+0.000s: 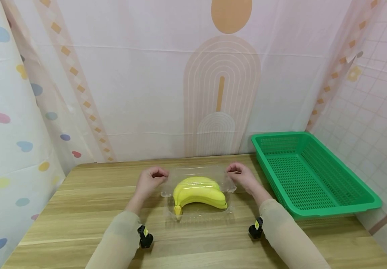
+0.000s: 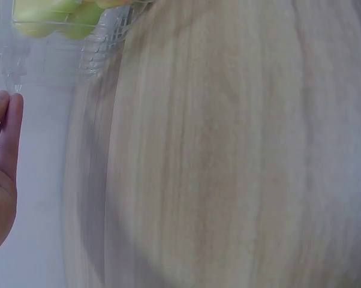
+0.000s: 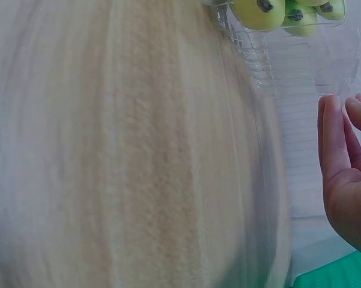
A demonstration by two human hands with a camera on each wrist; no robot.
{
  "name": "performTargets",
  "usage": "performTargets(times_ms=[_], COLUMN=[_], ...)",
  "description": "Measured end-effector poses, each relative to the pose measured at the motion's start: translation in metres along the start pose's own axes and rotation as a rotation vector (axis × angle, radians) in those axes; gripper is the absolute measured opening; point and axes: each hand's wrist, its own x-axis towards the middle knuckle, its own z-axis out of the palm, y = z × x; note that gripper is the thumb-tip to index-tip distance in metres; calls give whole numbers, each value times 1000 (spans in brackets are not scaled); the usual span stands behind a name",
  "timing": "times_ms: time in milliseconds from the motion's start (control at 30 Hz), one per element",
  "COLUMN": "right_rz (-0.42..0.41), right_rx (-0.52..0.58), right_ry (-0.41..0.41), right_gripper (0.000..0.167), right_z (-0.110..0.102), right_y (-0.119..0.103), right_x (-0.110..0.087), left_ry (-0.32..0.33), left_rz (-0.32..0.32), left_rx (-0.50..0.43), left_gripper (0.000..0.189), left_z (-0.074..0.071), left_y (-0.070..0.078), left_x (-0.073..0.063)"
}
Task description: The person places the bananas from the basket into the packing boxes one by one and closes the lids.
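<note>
A bunch of yellow bananas (image 1: 198,191) lies inside a clear plastic clamshell container (image 1: 198,171) on the wooden table. My left hand (image 1: 149,182) pinches the container's lid at its far left corner. At the opposite corner, my right hand (image 1: 244,178) holds the lid edge between thumb and fingertips. In the left wrist view, the thumb and finger meet on a thin plastic corner, below the ribbed wall of the container (image 2: 102,45). The right wrist view has dark-tipped banana ends (image 3: 258,13) showing through the plastic, above the fingers (image 3: 333,135).
A green slotted plastic basket (image 1: 336,213) stands at the table's right side, beyond my right forearm. Behind the wood-grain table (image 1: 92,194) hangs a patterned curtain (image 1: 146,93). A dotted curtain (image 1: 15,123) hangs at the left.
</note>
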Motion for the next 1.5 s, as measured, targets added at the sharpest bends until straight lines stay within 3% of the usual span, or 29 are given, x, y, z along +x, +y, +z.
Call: performTargets(times_ms=[300,600,1033,1300,1500], right_rz=[18,26,29,14,17], right_rx=[-55,7,-18,-17,-10], right_ry=[-6,-42,-64,-69,-61], right_gripper=[14,19,23,26,23], right_z=[-1,-1,-3,-4,-3], right_y=[-3,-2,-5,-4,-4], right_x=[-5,-6,-8,-8,-9], left_ry=[-24,-26,-75,-106,-139], left_rz=[33,41,56,2,-137], left_rx=[12,32,47,-50,-187], left_gripper=[7,8,9,18,31], left_z=[-2,-3,-7,-14,-19], left_y=[1,1,4,9,15], left_x=[-2,-4,-6,-14,-23])
